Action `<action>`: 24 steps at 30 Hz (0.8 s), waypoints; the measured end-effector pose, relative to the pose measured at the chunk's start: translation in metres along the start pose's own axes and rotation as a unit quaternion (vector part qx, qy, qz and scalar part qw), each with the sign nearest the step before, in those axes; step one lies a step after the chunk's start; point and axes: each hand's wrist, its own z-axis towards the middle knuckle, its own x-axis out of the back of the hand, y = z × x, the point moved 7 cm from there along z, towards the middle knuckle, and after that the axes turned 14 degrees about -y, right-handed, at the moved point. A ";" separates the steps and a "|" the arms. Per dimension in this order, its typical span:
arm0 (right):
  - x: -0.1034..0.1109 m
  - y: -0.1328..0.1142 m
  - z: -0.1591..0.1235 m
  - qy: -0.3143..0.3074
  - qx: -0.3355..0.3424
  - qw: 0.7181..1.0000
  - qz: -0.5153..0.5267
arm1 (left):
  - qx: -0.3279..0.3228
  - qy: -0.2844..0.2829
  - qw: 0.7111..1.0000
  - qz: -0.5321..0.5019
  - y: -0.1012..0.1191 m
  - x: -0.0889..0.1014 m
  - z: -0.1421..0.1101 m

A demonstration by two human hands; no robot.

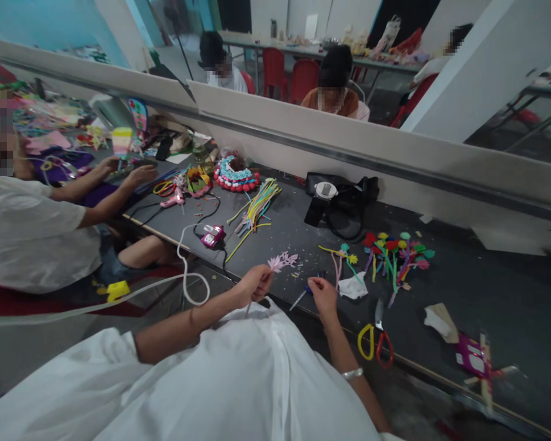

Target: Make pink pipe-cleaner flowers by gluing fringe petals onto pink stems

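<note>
Head view: the left hand (256,285) is positioned in front of the body, with its fingers closed on the stem of a pink flower (282,262). The flower's petals project past the fingers, above the near part of the table (487,278); a short length of stem shows below the hand. The right hand (324,298) is located at the near edge of the table, thumb and forefinger close together beside a slim blue tool (309,288) (whether the fingers grip it cannot be told at this scale). A bracelet (352,373) encircles the right wrist. Crumpled white paper (354,286) lies just right of the right hand, with a few loose flowers (348,256) beside it. Farther right lies a pile of coloured flowers (397,252). The scissors (378,320) point away from the person, their yellow and red handles at the near edge. Left of these items are a bundle of coloured stems (259,207) and a purple packet (212,236). A black bag (367,190) rests near the partition. On the far left, a co-worker in a white sleeve (22,211) sits at the table.
</note>
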 end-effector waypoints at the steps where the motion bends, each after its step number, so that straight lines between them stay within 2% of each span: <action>1: -0.001 0.006 0.005 0.000 -0.006 1.000 -0.020 | -0.009 0.004 1.000 0.001 0.001 0.002 0.000; 6: -0.017 0.025 0.033 -0.018 -0.034 0.991 -0.131 | -0.081 0.016 0.997 0.010 0.014 0.008 -0.004; 12: -0.038 0.025 0.070 -0.043 -0.043 0.969 -0.241 | -0.134 -0.002 0.991 0.019 0.030 0.013 -0.007; 19: -0.055 0.028 0.099 -0.083 -0.044 0.952 -0.292 | -0.118 -0.032 0.993 -0.005 0.043 0.015 -0.009; 24: -0.058 0.034 0.099 -0.087 -0.055 0.962 -0.252 | -0.112 -0.042 0.992 -0.037 0.054 0.013 -0.010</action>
